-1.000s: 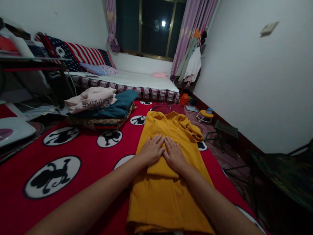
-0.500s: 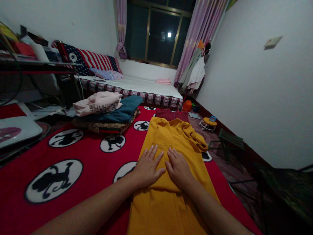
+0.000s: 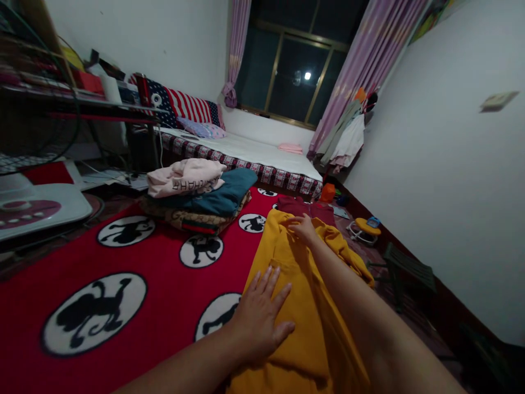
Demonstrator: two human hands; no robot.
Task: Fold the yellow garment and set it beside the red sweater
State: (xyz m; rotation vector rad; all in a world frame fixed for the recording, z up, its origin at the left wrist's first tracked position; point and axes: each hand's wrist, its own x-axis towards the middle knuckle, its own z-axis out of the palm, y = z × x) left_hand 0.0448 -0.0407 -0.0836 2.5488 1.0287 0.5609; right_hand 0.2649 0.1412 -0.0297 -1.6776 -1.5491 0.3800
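A yellow long garment point(image 3: 297, 295) with short gathered sleeves, looking like a dress, lies on the red blanket. My left hand point(image 3: 262, 312) rests flat on its middle, fingers spread and palm down. Further up, near the neckline, my right hand point(image 3: 304, 229) has its fingers bent onto the cloth and seems to pinch it. Loose folds run along the garment's right side, partly covered by my right forearm. Just beyond the neckline, a dark red garment point(image 3: 301, 206) lies on the blanket.
The red blanket point(image 3: 164, 295) bears black monkey figures in white circles. A stack of folded clothes point(image 3: 205, 191) stands on its far left part. Behind is a low bed point(image 3: 246, 148). A yellow-topped stool point(image 3: 366, 227) and a dark folding stool point(image 3: 408, 268) stand right.
My right hand has left the garment's middle and moved up to its neckline. The right side of the cloth is now more rumpled. My left hand stays flat, and the view has tilted.
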